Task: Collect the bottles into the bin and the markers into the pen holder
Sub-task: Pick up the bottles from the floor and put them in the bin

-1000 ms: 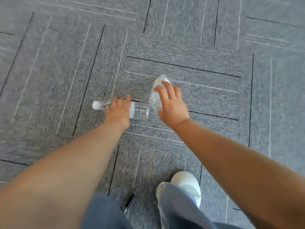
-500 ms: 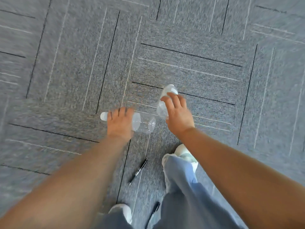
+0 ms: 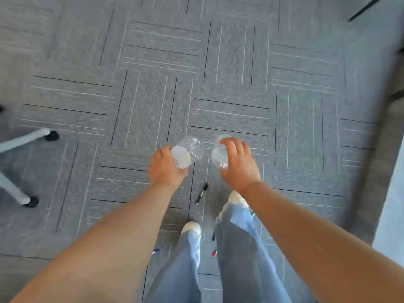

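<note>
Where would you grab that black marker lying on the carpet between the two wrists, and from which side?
Probably at mid-barrel, coming straight down from above. The black marker lies flat on the carpet, thin and slanted, so thumb and finger should close across its narrow width. The left hand holds the left bottle and the right hand the right bottle, so neither is free.

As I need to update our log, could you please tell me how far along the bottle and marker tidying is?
Done: nothing that shows; neither bin nor pen holder is in view. In hand: the left hand grips one clear bottle, the right hand a second clear bottle. Left: binning both, then the black marker, blue-tipped marker and red-tipped marker lying on the carpet.
</note>
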